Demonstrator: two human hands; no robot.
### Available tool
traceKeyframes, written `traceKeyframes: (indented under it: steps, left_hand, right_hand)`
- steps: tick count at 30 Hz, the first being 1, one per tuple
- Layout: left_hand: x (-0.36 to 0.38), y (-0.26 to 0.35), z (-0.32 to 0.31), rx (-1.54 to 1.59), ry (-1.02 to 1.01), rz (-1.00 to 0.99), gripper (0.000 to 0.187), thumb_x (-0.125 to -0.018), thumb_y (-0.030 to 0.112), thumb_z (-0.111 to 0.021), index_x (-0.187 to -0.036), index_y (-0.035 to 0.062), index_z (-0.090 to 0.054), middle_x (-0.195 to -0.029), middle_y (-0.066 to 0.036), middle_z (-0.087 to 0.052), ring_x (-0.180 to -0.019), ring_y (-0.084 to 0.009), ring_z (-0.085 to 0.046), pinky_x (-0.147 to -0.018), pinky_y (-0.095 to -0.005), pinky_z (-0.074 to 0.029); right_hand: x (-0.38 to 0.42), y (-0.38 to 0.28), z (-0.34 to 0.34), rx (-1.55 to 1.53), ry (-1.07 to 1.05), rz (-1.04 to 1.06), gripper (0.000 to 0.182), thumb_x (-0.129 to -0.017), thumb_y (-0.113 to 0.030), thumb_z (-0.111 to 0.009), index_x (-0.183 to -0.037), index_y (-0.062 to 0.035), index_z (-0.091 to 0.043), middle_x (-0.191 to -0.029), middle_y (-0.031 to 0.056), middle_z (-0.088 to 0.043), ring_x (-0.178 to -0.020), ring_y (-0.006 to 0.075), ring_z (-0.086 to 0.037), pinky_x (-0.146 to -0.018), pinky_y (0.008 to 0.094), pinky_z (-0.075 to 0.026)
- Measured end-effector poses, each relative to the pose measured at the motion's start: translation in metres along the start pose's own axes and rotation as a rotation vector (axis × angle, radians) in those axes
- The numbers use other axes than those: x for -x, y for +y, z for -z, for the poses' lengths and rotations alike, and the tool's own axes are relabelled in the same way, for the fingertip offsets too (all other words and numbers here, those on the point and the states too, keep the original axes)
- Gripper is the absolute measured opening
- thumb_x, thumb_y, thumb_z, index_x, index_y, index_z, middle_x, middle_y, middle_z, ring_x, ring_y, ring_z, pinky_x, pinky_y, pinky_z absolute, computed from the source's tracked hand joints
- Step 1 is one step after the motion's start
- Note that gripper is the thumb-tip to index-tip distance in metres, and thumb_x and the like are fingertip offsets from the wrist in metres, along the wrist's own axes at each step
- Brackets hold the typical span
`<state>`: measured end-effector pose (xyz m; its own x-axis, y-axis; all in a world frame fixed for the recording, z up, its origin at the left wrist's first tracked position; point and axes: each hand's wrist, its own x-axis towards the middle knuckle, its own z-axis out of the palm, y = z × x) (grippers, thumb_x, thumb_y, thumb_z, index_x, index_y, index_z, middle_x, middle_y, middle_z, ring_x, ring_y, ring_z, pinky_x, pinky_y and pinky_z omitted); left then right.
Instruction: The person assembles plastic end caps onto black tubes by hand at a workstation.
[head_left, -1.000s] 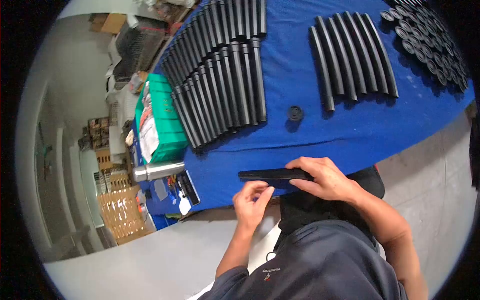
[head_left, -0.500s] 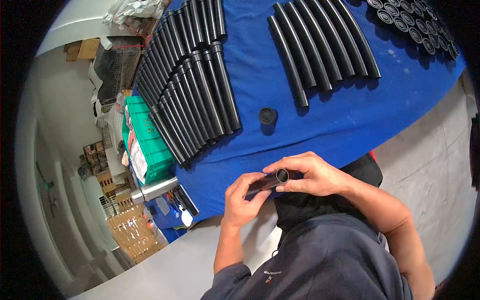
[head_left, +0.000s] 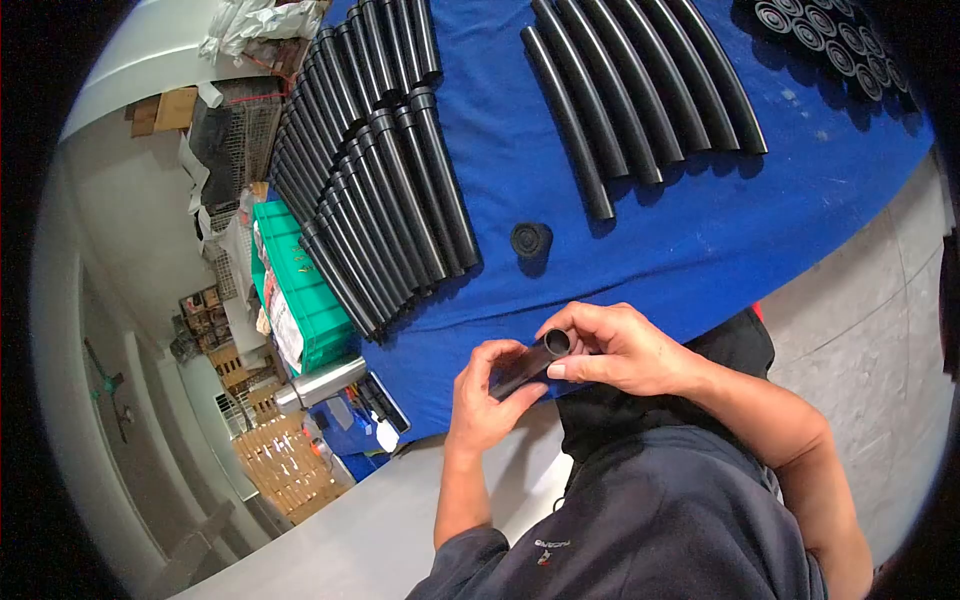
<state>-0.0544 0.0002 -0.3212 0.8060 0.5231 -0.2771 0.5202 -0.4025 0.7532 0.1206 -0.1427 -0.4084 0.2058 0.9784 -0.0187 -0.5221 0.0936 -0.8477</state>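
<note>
A black plastic tube (head_left: 520,374) is held between both hands above the table's near edge, its open round end tilted up toward me. My left hand (head_left: 485,398) wraps around the tube's lower part. Fingers and thumb of my right hand (head_left: 622,350) pinch the tube close to its open end. Beyond the hands, a small round black cap (head_left: 531,241) with ringed ends sits on the blue cloth, apart from both hands.
Capped black tubes (head_left: 440,185) lie in rows at the left. Several plain black tubes (head_left: 640,90) lie to the right on the blue cloth (head_left: 690,235), with round caps (head_left: 825,40) beyond. A green crate (head_left: 300,285), a silver cylinder (head_left: 322,384) and small tools (head_left: 378,400) are at left.
The tube's open end tips slightly more toward me, and my right fingers have shifted along its rim. The camera view has turned a little. Both hands keep hold of the tube.
</note>
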Motion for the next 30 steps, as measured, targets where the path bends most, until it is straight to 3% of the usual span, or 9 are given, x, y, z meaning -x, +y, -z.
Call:
traceKeyframes:
  steps: [2, 5, 11, 17, 20, 23, 26, 30]
  left_hand:
    - [0.0, -0.01, 0.0, -0.039, -0.008, 0.016, 0.04, -0.077, 0.007, -0.083, -0.112, -0.0014, -0.065, -0.11, -0.012, -0.067, -0.099, -0.0212, -0.064, -0.09, -0.0347, -0.051]
    - [-0.003, -0.016, 0.009, -0.058, -0.079, -0.071, 0.042, -0.076, 0.009, -0.085, -0.113, -0.0002, -0.067, -0.106, -0.013, -0.067, -0.093, -0.0241, -0.067, -0.082, -0.0345, -0.053]
    - [-0.011, -0.012, 0.024, -0.142, -0.204, -0.159, 0.041, -0.091, 0.029, -0.073, -0.115, -0.0036, -0.068, -0.105, -0.016, -0.067, -0.098, -0.0279, -0.065, -0.087, -0.0372, -0.052]
    - [-0.012, -0.02, 0.031, 0.044, -0.294, -0.042, 0.043, -0.099, 0.03, -0.063, -0.122, -0.0058, -0.065, -0.109, -0.015, -0.067, -0.099, -0.0249, -0.065, -0.089, -0.036, -0.05]
    - [-0.004, -0.029, 0.026, 0.213, -0.204, 0.083, 0.042, -0.097, 0.031, -0.067, -0.12, -0.0048, -0.065, -0.108, -0.013, -0.068, -0.099, -0.0208, -0.065, -0.088, -0.0343, -0.051]
    - [-0.001, -0.031, 0.02, 0.319, -0.177, 0.108, 0.038, -0.091, 0.027, -0.076, -0.114, -0.0017, -0.066, -0.105, -0.01, -0.07, -0.095, -0.0177, -0.066, -0.085, -0.0325, -0.052]
    - [0.0, -0.024, 0.02, 0.128, -0.214, 0.146, 0.035, -0.085, 0.021, -0.082, -0.109, 0.001, -0.067, -0.102, -0.007, -0.071, -0.091, -0.0162, -0.066, -0.081, -0.0314, -0.053]
    - [-0.004, -0.024, 0.021, -0.033, -0.275, 0.08, 0.04, -0.081, 0.015, -0.083, -0.115, 0.0022, -0.068, -0.1, -0.01, -0.071, -0.089, -0.0196, -0.068, -0.081, -0.0323, -0.054]
  right_hand:
    - [0.0, -0.003, 0.001, 0.006, 0.001, -0.038, 0.035, -0.092, -0.015, -0.076, -0.122, -0.0027, -0.064, -0.079, -0.0007, -0.059, -0.076, 0.0067, -0.054, -0.07, 0.0257, -0.047]
    - [0.0, -0.004, 0.0, 0.041, 0.002, 0.003, 0.036, -0.091, -0.015, -0.077, -0.123, -0.0029, -0.064, -0.077, -0.0015, -0.057, -0.073, 0.0065, -0.053, -0.068, 0.0259, -0.046]
    - [0.0, -0.006, 0.0, 0.12, 0.01, 0.052, 0.029, -0.091, -0.015, -0.075, -0.115, -0.0019, -0.065, -0.077, 0.0028, -0.065, -0.071, 0.0083, -0.061, -0.066, 0.0284, -0.052]
    - [0.0, -0.005, -0.004, 0.008, 0.027, -0.033, 0.023, -0.092, -0.014, -0.073, -0.108, -0.001, -0.065, -0.076, 0.006, -0.068, -0.07, 0.0119, -0.067, -0.065, 0.0295, -0.053]
    - [-0.001, -0.01, -0.003, 0.065, 0.001, -0.056, 0.023, -0.093, -0.01, -0.074, -0.111, 0.0004, -0.063, -0.078, 0.0043, -0.069, -0.071, 0.0094, -0.067, -0.064, 0.027, -0.053]
    - [-0.002, -0.011, -0.006, 0.083, 0.016, -0.039, 0.022, -0.092, -0.017, -0.074, -0.102, 0.0002, -0.063, -0.075, 0.0086, -0.069, -0.069, 0.0156, -0.068, -0.064, 0.0322, -0.053]
    - [-0.001, -0.009, -0.007, 0.24, 0.03, 0.028, 0.027, -0.092, -0.02, -0.075, -0.105, 0.0001, -0.062, -0.075, 0.0107, -0.067, -0.069, 0.0203, -0.068, -0.064, 0.0348, -0.053]
    - [-0.001, -0.009, -0.009, 0.333, 0.07, 0.084, 0.032, -0.09, -0.023, -0.076, -0.108, -0.0003, -0.062, -0.077, 0.0129, -0.066, -0.07, 0.0263, -0.067, -0.063, 0.0375, -0.052]
